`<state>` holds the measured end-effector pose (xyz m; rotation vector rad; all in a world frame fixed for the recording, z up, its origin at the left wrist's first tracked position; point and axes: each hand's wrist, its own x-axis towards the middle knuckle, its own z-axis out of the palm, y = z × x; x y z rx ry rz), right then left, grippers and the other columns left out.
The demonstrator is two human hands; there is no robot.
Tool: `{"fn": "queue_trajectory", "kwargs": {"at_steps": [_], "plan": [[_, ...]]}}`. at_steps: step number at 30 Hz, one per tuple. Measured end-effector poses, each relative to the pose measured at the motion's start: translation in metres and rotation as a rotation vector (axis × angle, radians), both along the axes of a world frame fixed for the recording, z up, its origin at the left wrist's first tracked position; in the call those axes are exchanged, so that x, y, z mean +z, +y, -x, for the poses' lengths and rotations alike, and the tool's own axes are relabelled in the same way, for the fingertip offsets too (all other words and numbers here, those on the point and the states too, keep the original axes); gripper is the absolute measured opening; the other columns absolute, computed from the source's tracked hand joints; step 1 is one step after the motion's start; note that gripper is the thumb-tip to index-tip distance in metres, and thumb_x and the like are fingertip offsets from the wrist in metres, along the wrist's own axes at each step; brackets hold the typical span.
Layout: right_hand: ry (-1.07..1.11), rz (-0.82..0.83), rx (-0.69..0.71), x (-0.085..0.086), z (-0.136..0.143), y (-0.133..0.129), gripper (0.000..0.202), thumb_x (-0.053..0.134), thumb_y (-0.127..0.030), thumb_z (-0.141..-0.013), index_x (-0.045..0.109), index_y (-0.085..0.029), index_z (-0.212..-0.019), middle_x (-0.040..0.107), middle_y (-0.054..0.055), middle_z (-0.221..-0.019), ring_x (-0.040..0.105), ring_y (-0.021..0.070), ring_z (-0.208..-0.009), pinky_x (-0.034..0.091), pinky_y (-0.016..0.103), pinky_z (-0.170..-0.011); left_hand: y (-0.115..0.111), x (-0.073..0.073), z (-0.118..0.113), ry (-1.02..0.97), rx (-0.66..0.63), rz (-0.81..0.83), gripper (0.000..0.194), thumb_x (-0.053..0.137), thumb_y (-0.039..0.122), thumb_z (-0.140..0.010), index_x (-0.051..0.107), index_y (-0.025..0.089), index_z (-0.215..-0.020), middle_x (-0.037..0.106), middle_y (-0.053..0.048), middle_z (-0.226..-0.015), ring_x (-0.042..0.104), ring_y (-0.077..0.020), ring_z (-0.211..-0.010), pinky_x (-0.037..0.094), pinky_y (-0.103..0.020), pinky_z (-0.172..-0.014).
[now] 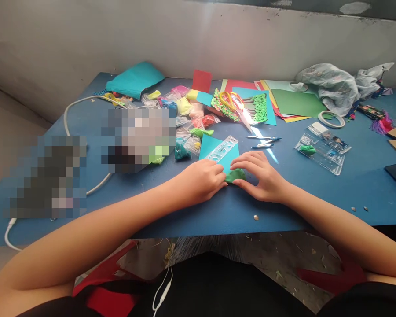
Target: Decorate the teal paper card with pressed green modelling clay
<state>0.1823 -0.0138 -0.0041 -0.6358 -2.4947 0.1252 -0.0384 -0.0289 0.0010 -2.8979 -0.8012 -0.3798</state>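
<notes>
A lump of green modelling clay (pixel 235 176) lies at the lower edge of a light-blue paper sheet (pixel 229 162). My right hand (pixel 262 178) curves around the clay from the right, thumb at its near side and fingers over its far side. Just left of the clay, my left hand (pixel 206 182) is closed with its fingertips pressed down; whatever they pinch is hidden. A clear stencil ruler (pixel 222 149) lies slantwise on the sheet, its lower end reaching my left knuckles.
Behind my hands lie pens (pixel 263 138), orange-handled scissors (pixel 239 110), bagged clay (pixel 183 147) and coloured paper (pixel 297 103). A clear plastic case (pixel 326 154) and a tape roll (pixel 331 119) are to the right. A white cable (pixel 99 185) runs on the left.
</notes>
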Motion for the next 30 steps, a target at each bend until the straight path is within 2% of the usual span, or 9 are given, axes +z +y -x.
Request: {"fn": "queue_trajectory", "kwargs": {"at_steps": [5, 9, 12, 17, 19, 24, 27, 30], "plan": [[-0.035, -0.058, 0.054, 0.001, -0.010, 0.001, 0.011, 0.055, -0.028, -0.094, 0.059, -0.018, -0.095, 0.069, 0.008, -0.092, 0.061, 0.0196, -0.086, 0.040, 0.036, -0.081, 0.006, 0.001, 0.005, -0.048, -0.021, 0.076, 0.026, 0.050, 0.029, -0.097, 0.068, 0.012, -0.086, 0.066, -0.006, -0.084, 0.062, -0.0179, -0.076, 0.048, -0.028, -0.071], [-0.057, 0.046, 0.071, 0.001, -0.012, 0.002, 0.022, 0.057, -0.037, -0.094, 0.060, -0.016, -0.100, 0.067, 0.008, -0.092, 0.060, 0.0196, -0.086, 0.040, 0.036, -0.080, 0.008, 0.000, 0.006, -0.041, -0.019, 0.103, 0.029, 0.048, 0.029, -0.099, 0.068, 0.013, -0.087, 0.066, -0.006, -0.085, 0.062, -0.0177, -0.077, 0.048, -0.028, -0.071], [-0.070, 0.111, 0.072, 0.001, -0.013, 0.003, 0.024, 0.055, -0.037, -0.094, 0.060, -0.015, -0.102, 0.066, 0.008, -0.093, 0.059, 0.0195, -0.087, 0.039, 0.035, -0.079, 0.010, -0.001, 0.007, -0.031, -0.036, 0.099, 0.030, 0.045, 0.028, -0.100, 0.068, 0.013, -0.087, 0.066, -0.006, -0.086, 0.062, -0.0173, -0.077, 0.048, -0.028, -0.072], [-0.066, 0.052, 0.052, 0.001, -0.013, 0.002, 0.023, 0.053, -0.035, -0.095, 0.062, -0.015, -0.103, 0.067, 0.010, -0.097, 0.058, 0.0208, -0.089, 0.039, 0.037, -0.080, 0.010, 0.001, 0.007, 0.037, -0.084, 0.049, 0.033, 0.040, 0.026, -0.101, 0.067, 0.013, -0.087, 0.066, -0.007, -0.084, 0.062, -0.0188, -0.076, 0.049, -0.031, -0.072], [-0.070, 0.036, 0.049, 0.001, -0.012, 0.002, 0.023, 0.053, -0.033, -0.095, 0.063, -0.016, -0.105, 0.068, 0.011, -0.099, 0.059, 0.0215, -0.092, 0.039, 0.037, -0.081, 0.008, 0.003, 0.006, 0.068, -0.091, 0.046, 0.030, 0.041, 0.025, -0.100, 0.067, 0.012, -0.094, 0.067, -0.008, -0.086, 0.062, -0.0205, -0.080, 0.049, -0.032, -0.073], [-0.074, -0.016, 0.000, -0.001, -0.014, 0.004, 0.020, 0.051, -0.027, -0.096, 0.067, -0.018, -0.104, 0.072, 0.009, -0.097, 0.061, 0.0212, -0.092, 0.041, 0.038, -0.081, -0.003, 0.004, 0.000, 0.061, -0.065, 0.074, 0.035, 0.040, 0.028, -0.100, 0.059, 0.010, -0.123, 0.066, -0.016, -0.119, 0.062, -0.0259, -0.107, 0.049, -0.037, -0.086], [-0.071, -0.042, -0.046, -0.003, -0.016, 0.007, 0.019, 0.051, -0.024, -0.095, 0.069, -0.019, -0.099, 0.073, 0.008, -0.094, 0.063, 0.0207, -0.090, 0.042, 0.038, -0.080, -0.011, -0.001, -0.004, 0.053, -0.106, 0.077, 0.044, 0.033, 0.028, -0.101, 0.050, 0.007, -0.136, 0.055, -0.018, -0.139, 0.051, -0.0278, -0.128, 0.044, -0.041, -0.098], [-0.078, -0.077, -0.037, -0.002, -0.018, 0.009, 0.020, 0.050, -0.022, -0.094, 0.069, -0.019, -0.098, 0.074, 0.008, -0.096, 0.064, 0.0211, -0.092, 0.042, 0.039, -0.082, -0.018, -0.007, -0.007, 0.065, -0.107, 0.106, 0.054, 0.026, 0.035, -0.103, 0.039, 0.003, -0.144, 0.044, -0.019, -0.149, 0.043, -0.0283, -0.137, 0.038, -0.041, -0.106]]}}
